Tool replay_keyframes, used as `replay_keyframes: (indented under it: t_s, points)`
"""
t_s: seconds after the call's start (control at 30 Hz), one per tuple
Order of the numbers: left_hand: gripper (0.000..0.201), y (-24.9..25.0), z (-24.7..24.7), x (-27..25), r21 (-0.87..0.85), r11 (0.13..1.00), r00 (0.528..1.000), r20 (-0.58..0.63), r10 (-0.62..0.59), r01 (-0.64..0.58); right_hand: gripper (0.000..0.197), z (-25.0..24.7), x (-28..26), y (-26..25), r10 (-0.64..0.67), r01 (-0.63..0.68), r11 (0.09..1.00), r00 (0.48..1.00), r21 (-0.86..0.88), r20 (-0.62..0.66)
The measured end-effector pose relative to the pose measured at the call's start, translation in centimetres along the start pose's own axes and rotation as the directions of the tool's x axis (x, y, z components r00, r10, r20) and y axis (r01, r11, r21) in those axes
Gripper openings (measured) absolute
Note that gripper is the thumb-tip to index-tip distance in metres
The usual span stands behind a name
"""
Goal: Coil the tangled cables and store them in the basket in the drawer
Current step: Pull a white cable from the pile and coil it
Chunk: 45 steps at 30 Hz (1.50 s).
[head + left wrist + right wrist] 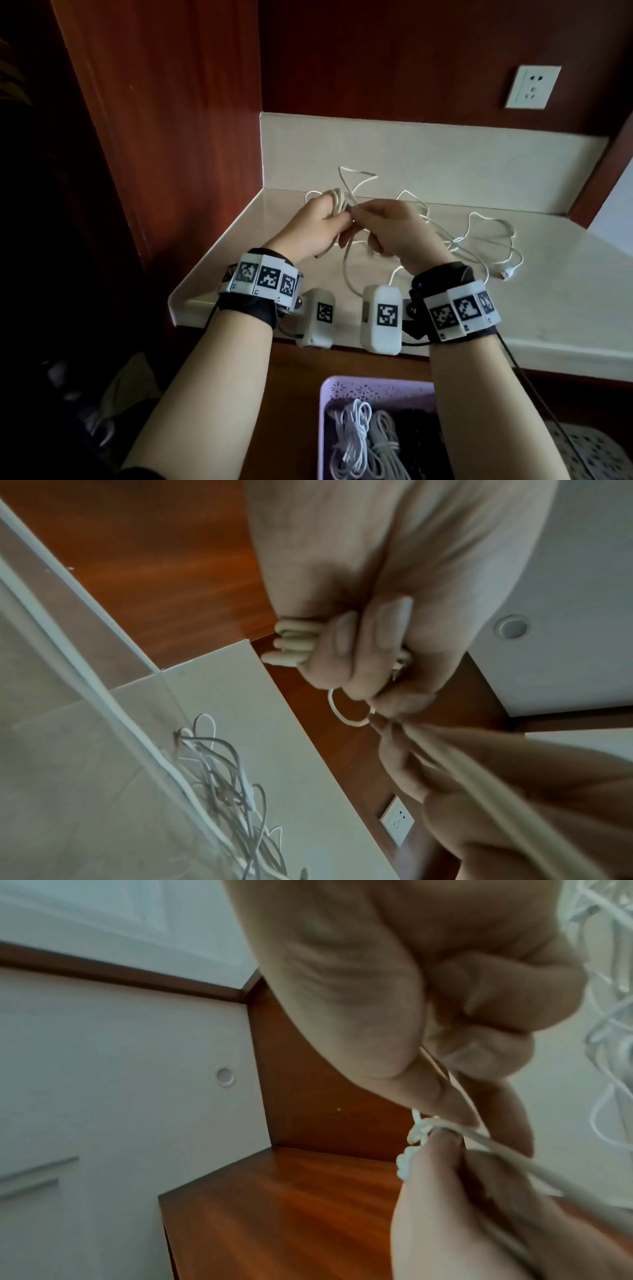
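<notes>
Lilac plastic is forming the basket (pixel 376 385), which is sitting nearest, in the open drawer, and finished cable bundles (pixel 363 442) are already lying inside it. Above the drawer, over the front edge of the pale counter (pixel 548 308), both hands are working on one white cable.

The left hand (pixel 317 226) is curling its fingers around a small coil (pixel 291 645) of several loops. The right hand (pixel 394 228) is pinching the free strand (pixel 496 1148) of the same cable, just beside the left fingertips, and seems to be winding it around the coil. One long loop (pixel 347 270) is hanging down between the wrists.

Farther back, the rest of the tangled cables (pixel 479 240) is lying loose on the counter, with a plug end (pixel 506 274) at the right side. A wall socket (pixel 532 87) is sitting on the wooden wall behind.

In my judgement, the risk is coming from this loose pile: if the right hand is pulling hard, a knot there may tighten, or the whole tangle may be dragged off the counter. If the left grip is relaxing, the loops may also spring open.
</notes>
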<state>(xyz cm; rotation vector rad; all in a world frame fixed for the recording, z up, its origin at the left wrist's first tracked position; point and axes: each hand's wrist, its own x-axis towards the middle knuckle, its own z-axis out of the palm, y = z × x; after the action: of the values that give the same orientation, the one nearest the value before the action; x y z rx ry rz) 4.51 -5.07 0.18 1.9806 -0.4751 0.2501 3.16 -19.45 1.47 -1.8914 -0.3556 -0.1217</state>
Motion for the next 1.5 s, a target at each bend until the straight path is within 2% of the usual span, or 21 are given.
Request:
replay_keyframes:
  t_s: [0.07,0.2,0.33,0.4,0.47,0.57,0.67,0.73,0.77,0.8,0.83,0.87,0.93,0.97,1.07,1.13,1.2,1.27,1.33,1.4,1.5]
  points:
    - [0.014,-0.2,-0.1,0.4,0.006,1.0,0.996,-0.085,0.031,-0.03,0.01,0.2,-0.3,-0.4,0.076,-0.074,0.996,0.997,0.056,-0.026]
    - [0.02,1.0,-0.5,1.0,0.042,0.984,0.975,-0.13,0.18,-0.176,0.023,1.1,-1.9,-1.6,0.184,-0.194,0.98,0.967,0.044,0.176]
    - [0.026,1.7,-1.7,2.0,0.228,0.93,0.911,-0.233,0.34,-0.289,0.015,1.0,-4.1,-2.6,0.224,-0.266,0.952,0.943,0.152,0.248]
    - [0.034,1.6,-2.4,2.5,0.392,0.876,0.891,-0.231,0.391,-0.283,0.013,0.5,-4.3,-2.6,0.231,-0.239,0.957,0.971,0.164,0.067]
    - [0.034,1.7,-3.3,2.6,0.577,0.797,0.928,-0.171,0.33,-0.177,0.015,-0.7,-3.4,-2.3,0.116,-0.128,0.991,0.957,-0.026,-0.265]
    - [0.015,2.6,-4.2,1.6,0.705,0.697,0.984,0.003,0.18,-0.129,0.013,-3.2,-1.8,-3.3,-0.287,-0.024,0.874,0.779,-0.485,-0.557]
    - [0.016,4.6,-3.8,0.0,0.733,0.674,0.986,0.163,-0.048,-0.088,0.024,-5.3,0.0,-6.2,-0.572,0.115,0.779,0.532,-0.616,-0.625]
    - [0.011,5.7,-3.9,-0.7,0.627,0.765,0.948,0.312,-0.07,-0.15,0.03,-6.8,2.1,-7.7,-0.707,0.201,0.687,0.405,-0.698,-0.579]
    - [0.011,6.1,-4.2,-1.1,0.476,0.867,0.921,0.385,-0.051,-0.151,0.032,-7.7,3.3,-8.1,-0.744,0.216,0.648,0.388,-0.731,-0.544]
    - [0.01,6.7,-4.7,-1.7,0.263,0.959,0.898,0.439,-0.022,-0.105,0.033,-8.3,4.4,-8.1,-0.757,0.217,0.622,0.41,-0.752,-0.508]
    - [0.007,6.9,-5.4,-2.1,0.037,0.997,0.882,0.469,0.039,-0.063,0.034,-8.7,5.6,-7.8,-0.746,0.221,0.613,0.479,-0.759,-0.463]
    - [0.005,7.2,-6.1,-2.5,-0.16,0.986,0.876,0.468,0.118,-0.047,0.033,-8.7,6.4,-7.4,-0.708,0.238,0.616,0.586,-0.751,-0.395]
    - [0.011,7.6,-7.2,-2.7,-0.431,0.897,0.885,0.375,0.276,-0.097,0.028,-7.7,7.1,-5.8,-0.568,0.337,0.639,0.813,-0.692,-0.129]
    - [0.013,7.9,-7.5,-2.7,-0.531,0.836,0.893,0.296,0.339,-0.141,0.024,-6.6,6.9,-4.9,-0.484,0.401,0.673,0.874,-0.621,0.04]
    - [0.017,8.9,-7.6,-1.9,-0.679,0.689,0.945,-0.021,0.327,-0.254,0.021,-2.8,5.0,-2.6,-0.241,0.42,0.787,0.883,-0.451,0.402]
    - [0.024,8.9,-7.3,-0.9,-0.636,0.716,0.958,-0.185,0.22,-0.287,0.02,-0.6,3.3,-1.9,-0.081,0.267,0.928,0.826,-0.26,0.558]
    - [0.023,8.0,-6.9,0.2,-0.546,0.8,0.954,-0.279,0.106,-0.248,0.018,0.0,2.1,-2.0,-0.084,0.113,0.994,0.748,-0.001,0.659]
    - [0.021,6.6,-6.3,1.0,-0.454,0.872,0.941,-0.337,0.021,-0.182,0.014,-1.0,1.7,-2.9,-0.098,-0.02,0.984,0.766,0.176,0.635]
    - [0.02,5.2,-5.5,1.5,-0.35,0.928,0.925,-0.381,-0.019,-0.126,0.009,-2.5,2.0,-3.6,0.034,-0.107,0.984,0.897,0.141,0.441]
    - [0.016,4.0,-5.1,1.9,-0.18,0.98,0.907,-0.42,0.002,-0.085,0.006,-4.6,2.8,-3.5,0.178,-0.143,0.97,0.969,-0.197,0.172]
    - [0.03,2.1,-5.8,2.1,0.201,0.979,0.873,-0.469,0.133,-0.04,0.02,-8.5,4.2,-2.0,0.181,-0.27,0.699,0.963,-0.662,-0.202]
